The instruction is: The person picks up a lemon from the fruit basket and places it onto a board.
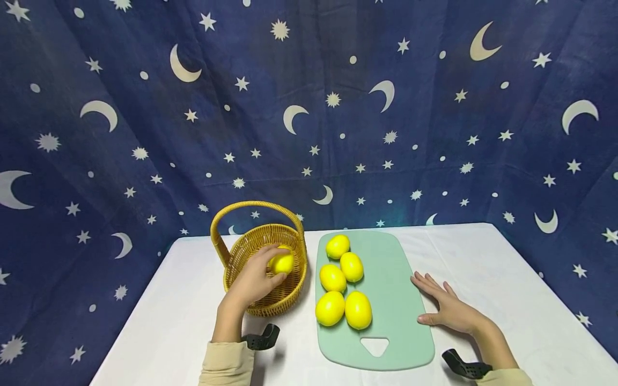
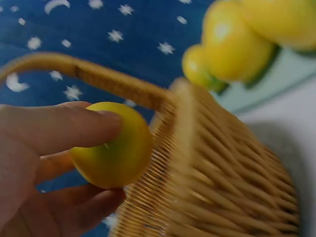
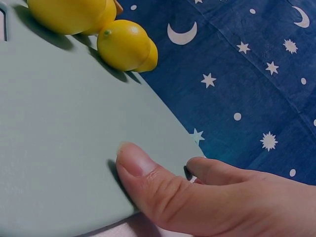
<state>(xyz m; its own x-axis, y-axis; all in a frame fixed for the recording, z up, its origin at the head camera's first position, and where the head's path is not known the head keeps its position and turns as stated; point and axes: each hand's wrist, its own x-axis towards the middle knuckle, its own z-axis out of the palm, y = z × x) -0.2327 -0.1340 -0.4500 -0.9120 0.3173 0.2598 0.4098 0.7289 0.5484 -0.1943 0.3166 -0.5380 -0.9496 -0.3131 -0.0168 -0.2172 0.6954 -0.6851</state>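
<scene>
A yellow lemon (image 2: 116, 158) is gripped between the thumb and fingers of my left hand (image 1: 258, 276). In the head view that hand is over the opening of a woven wicker basket (image 1: 276, 309) with a tall arched handle. Several more lemons (image 1: 358, 310) lie on the left half of a pale green cutting board (image 1: 386, 289). My right hand (image 1: 451, 308) rests at the board's right edge with its fingers spread. In the right wrist view its thumb lies over the board's edge, and no object is in its grasp.
A white-covered table (image 1: 169, 321) carries the basket on the left and the board right of it. The board has a cut-out handle hole (image 1: 375, 346) at its near end. Behind the table hangs a dark blue curtain (image 1: 338, 177) with moons and stars.
</scene>
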